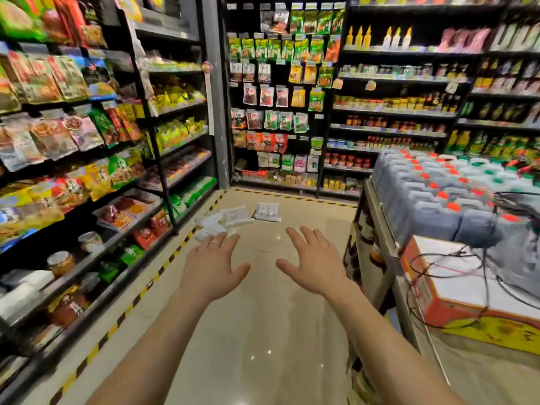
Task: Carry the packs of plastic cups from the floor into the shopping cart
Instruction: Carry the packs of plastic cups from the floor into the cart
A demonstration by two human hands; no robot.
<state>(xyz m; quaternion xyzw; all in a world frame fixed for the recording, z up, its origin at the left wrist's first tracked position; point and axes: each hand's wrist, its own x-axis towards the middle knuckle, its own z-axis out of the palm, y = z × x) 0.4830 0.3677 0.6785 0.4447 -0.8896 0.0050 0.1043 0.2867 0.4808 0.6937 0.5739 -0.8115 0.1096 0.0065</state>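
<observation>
Several clear packs of white plastic cups lie on the beige floor at the far end of the aisle, close to the left shelving. One pack lies a little apart on the right. My left hand and my right hand are stretched out in front of me, palms down, fingers spread, holding nothing. Both hands are short of the packs and do not touch them. No shopping cart is in view.
Snack shelves line the left, edged by yellow-black floor tape. Hanging packets and bottle shelves close the aisle's far end. On the right stands a display of stacked jugs and a carton with loose cables.
</observation>
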